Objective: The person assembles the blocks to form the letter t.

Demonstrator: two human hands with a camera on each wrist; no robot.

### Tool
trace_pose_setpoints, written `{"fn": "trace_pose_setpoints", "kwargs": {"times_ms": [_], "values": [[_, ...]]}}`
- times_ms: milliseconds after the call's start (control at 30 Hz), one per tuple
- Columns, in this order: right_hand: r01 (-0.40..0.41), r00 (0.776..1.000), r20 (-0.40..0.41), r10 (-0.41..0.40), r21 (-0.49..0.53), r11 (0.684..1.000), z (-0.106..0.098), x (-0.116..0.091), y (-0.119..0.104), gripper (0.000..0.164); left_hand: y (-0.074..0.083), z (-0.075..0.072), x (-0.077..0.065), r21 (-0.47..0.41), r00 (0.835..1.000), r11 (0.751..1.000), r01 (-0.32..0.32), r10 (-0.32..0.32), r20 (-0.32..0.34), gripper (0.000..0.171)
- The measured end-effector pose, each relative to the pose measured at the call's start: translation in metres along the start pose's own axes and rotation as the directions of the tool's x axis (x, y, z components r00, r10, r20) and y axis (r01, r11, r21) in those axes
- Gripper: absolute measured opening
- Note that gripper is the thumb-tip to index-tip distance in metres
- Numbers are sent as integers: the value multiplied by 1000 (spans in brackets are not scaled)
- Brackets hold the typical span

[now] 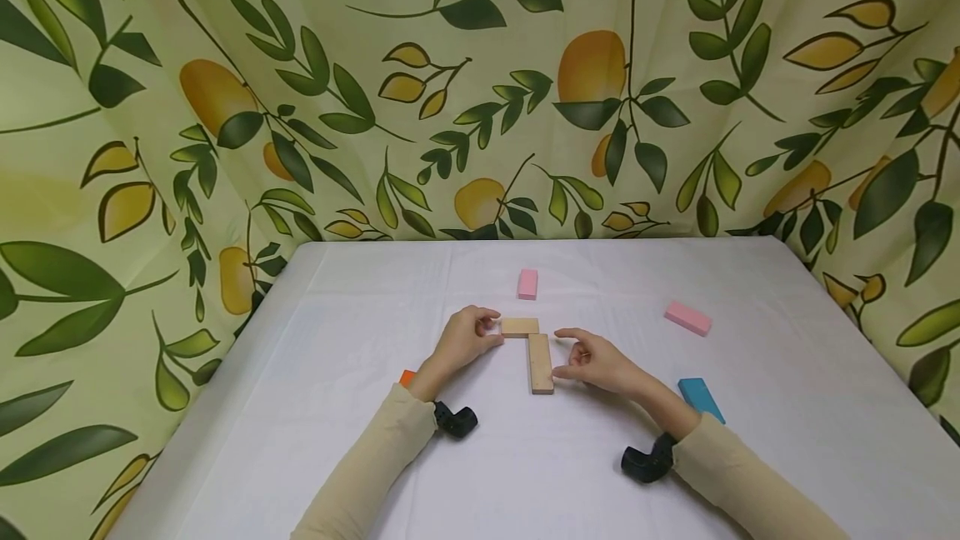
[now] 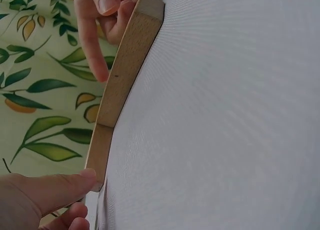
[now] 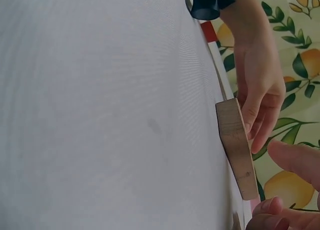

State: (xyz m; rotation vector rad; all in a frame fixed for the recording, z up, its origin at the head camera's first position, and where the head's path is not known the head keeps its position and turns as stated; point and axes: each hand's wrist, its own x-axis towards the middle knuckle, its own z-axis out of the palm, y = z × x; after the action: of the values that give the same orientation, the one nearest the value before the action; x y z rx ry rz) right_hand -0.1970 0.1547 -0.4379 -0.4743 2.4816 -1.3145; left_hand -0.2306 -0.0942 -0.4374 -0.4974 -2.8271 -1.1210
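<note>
Two plain wooden blocks lie on the white tabletop, meeting at a corner. The shorter-looking block [image 1: 520, 327] runs sideways; the other block [image 1: 540, 365] points toward the person. My left hand [image 1: 462, 338] holds the left end of the sideways block, its thumb [image 2: 75, 182] on the near face and its index finger at the far side. That index fingertip is hidden in the left wrist view. To the right, my right hand [image 1: 603, 363] has thumb and index finger spread beside the lengthwise block, with the other fingers curled in. Nothing lies between its fingertips.
A pink block [image 1: 528, 284] lies farther back, another pink block [image 1: 687, 318] to the right. A blue block [image 1: 701, 399] is by the right forearm, and an orange block [image 1: 407, 377] shows partly behind the left wrist. Patterned cloth [image 1: 480, 90] hangs behind the table.
</note>
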Motion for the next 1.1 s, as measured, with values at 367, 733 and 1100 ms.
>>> {"fn": "trace_pose_setpoints", "kwargs": {"times_ms": [367, 733, 1100], "values": [[-17, 1000, -19, 16, -6, 1000, -8, -5, 2, 57, 8, -4, -6, 25, 998, 998, -64, 64, 19, 24], [-42, 998, -49, 41, -18, 999, -17, -12, 7, 53, 16, -8, -13, 99, 979, 979, -180, 168, 114, 24], [-54, 997, -61, 52, -28, 998, -26, -22, 13, 51, 22, -7, -18, 191, 953, 945, -266, 229, 196, 28]]}}
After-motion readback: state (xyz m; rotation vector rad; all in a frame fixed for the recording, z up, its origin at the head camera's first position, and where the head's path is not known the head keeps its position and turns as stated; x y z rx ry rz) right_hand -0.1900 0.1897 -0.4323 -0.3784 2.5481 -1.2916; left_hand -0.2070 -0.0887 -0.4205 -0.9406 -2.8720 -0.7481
